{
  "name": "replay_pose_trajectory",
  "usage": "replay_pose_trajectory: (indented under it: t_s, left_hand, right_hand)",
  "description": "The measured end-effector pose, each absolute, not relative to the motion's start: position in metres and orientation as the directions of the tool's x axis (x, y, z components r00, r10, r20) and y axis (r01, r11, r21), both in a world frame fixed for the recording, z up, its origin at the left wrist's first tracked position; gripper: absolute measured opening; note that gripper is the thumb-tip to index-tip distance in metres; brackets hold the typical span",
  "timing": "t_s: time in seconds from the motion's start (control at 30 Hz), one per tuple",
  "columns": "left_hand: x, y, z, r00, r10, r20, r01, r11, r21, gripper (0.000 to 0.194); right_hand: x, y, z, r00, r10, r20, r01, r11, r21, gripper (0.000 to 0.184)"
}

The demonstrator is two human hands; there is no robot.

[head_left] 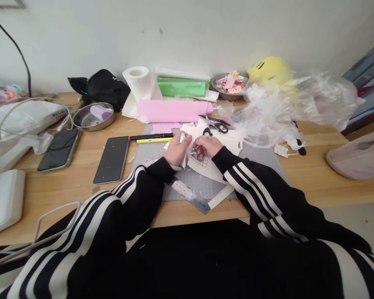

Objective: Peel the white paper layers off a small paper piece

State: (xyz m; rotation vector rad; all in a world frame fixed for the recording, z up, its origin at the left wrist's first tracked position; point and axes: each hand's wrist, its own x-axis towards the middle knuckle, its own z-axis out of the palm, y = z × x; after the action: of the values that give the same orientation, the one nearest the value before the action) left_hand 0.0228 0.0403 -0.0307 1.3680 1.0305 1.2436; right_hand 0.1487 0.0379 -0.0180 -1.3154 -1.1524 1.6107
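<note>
My left hand (175,152) is closed around a crumpled white piece (183,137), which looks like thin paper or film. Close by on the right, my right hand (208,146) is pinched, and what its fingertips hold is too small to make out. Beneath both hands, white paper sheets (213,171), one with a printed black grid, lie on a grey cutting mat (260,166). Black-handled scissors (221,127) rest just beyond my right hand. A metal ruler (190,194) and a paper strip (220,197) lie nearer my body.
Left of the mat are red-black and yellow markers (154,140) and two phones (111,160). Behind stand a white roll (137,83), pink sheet material (171,111) and green packs (182,88). Clear plastic bags (268,112) spread at right, near a pink pouch (358,155).
</note>
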Motion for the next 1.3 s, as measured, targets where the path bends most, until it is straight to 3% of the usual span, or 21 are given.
replay_pose_trajectory:
  t_s: [0.13, 0.37, 0.67, 0.9, 1.3]
  left_hand:
    - [0.022, 0.039, -0.027, 0.139, 0.976, 0.167, -0.005, -0.168, 0.986, 0.024]
    - [0.022, 0.038, -0.026, 0.224, 0.964, 0.141, -0.021, -0.14, 0.99, 0.025]
    - [0.021, 0.041, -0.03, 0.179, 0.974, 0.137, -0.064, -0.127, 0.99, 0.024]
    - [0.021, 0.041, -0.03, 0.195, 0.973, 0.126, -0.055, -0.117, 0.992, 0.022]
    - [0.022, 0.038, -0.025, 0.22, 0.971, 0.096, -0.072, -0.082, 0.994, 0.027]
  right_hand:
    - [0.145, 0.033, -0.014, -0.227, 0.925, -0.306, 0.015, -0.31, -0.951, 0.007]
    - [0.143, 0.03, -0.01, -0.218, 0.921, -0.324, 0.046, -0.322, -0.946, 0.018]
    - [0.142, 0.028, -0.007, -0.239, 0.915, -0.324, 0.081, -0.314, -0.946, 0.009]
    - [0.14, 0.027, -0.009, -0.214, 0.922, -0.324, 0.134, -0.3, -0.944, 0.019]
    - [0.138, 0.026, -0.008, -0.21, 0.922, -0.326, 0.15, -0.299, -0.942, 0.018]
